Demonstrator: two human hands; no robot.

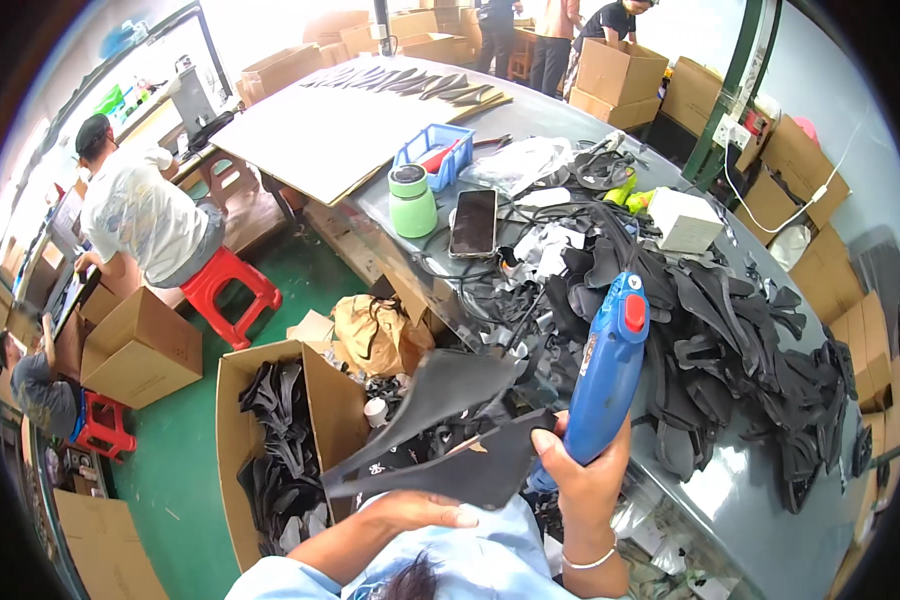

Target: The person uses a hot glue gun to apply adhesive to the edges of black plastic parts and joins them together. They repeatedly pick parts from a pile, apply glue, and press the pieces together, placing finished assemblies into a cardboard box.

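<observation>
My right hand (pixel 585 475) is wrapped round a blue handheld power tool (pixel 608 370) with a red button near its upper end; its working tip is hidden. The right thumb presses on the end of a black curved sheet piece (pixel 470 462), which slants down to the left over my lap. Just under that piece lies my left hand (pixel 422 512), fingers stretched toward the right, close to its lower edge. A second flap of dark sheet (pixel 435 395), blurred, rises above it. Whether the two are joined I cannot tell.
A grey table (pixel 715 500) bears a heap of black pieces (pixel 730 340), a phone (pixel 473 222), a green bottle (pixel 412 203) and a blue basket (pixel 448 165). At my left, a carton (pixel 232 430) holds more black pieces. A person (pixel 140 210) sits on a red stool (pixel 232 292).
</observation>
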